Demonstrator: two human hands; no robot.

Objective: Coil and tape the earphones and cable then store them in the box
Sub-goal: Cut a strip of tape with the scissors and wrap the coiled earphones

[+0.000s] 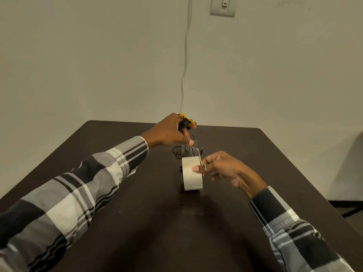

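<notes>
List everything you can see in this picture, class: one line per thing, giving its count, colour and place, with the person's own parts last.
Table: one, dark brown, fills the lower picture.
Tape roll: one, off-white, held on edge above the table centre.
Tape strip: one, clear, pulled up from the roll.
Coiled cable: one bundle, black and yellow, in the left hand.
Loose cable: one, black, on the table behind the roll.
Wall cord: one, white, hanging down the wall.
Wall switch: one, pale grey, top of wall.
Sleeves: two, black, grey and white plaid.
Left hand: grips the bundle, pinches the strip.
Right hand: holds the roll; ringed thumb.
</notes>
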